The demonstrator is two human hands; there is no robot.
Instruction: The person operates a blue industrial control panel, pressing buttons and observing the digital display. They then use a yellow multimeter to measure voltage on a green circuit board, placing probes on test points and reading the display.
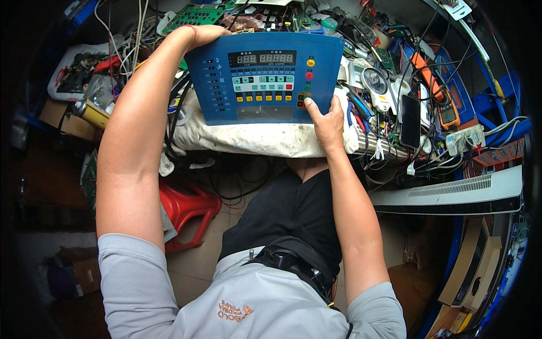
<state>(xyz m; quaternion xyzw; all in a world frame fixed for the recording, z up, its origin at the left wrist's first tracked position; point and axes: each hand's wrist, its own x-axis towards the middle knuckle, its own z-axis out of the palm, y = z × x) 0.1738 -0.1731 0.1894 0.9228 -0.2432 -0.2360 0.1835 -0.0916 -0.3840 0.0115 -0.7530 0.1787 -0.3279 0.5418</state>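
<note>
A blue control panel [226,107] with two dark digit displays, a block of small keys and a column of round coloured buttons stands tilted toward me at the bench's front edge. My left hand [210,34] grips its upper left edge, the fingers hidden behind it. At the lower right corner my right hand [328,125] is closed on the panel, its thumb on the face by a small dark key block below the green button. The other right fingers are mostly out of sight. Under the panel lies a stained whitish cloth [243,140].
Cluttered parts crowd the bench: a green circuit board [195,17], a phone [410,121], an orange multimeter [449,114], a white round-faced device [375,83] and pliers [360,110]. A power strip [466,138] trails cables at right. A red stool [189,212] stands below left.
</note>
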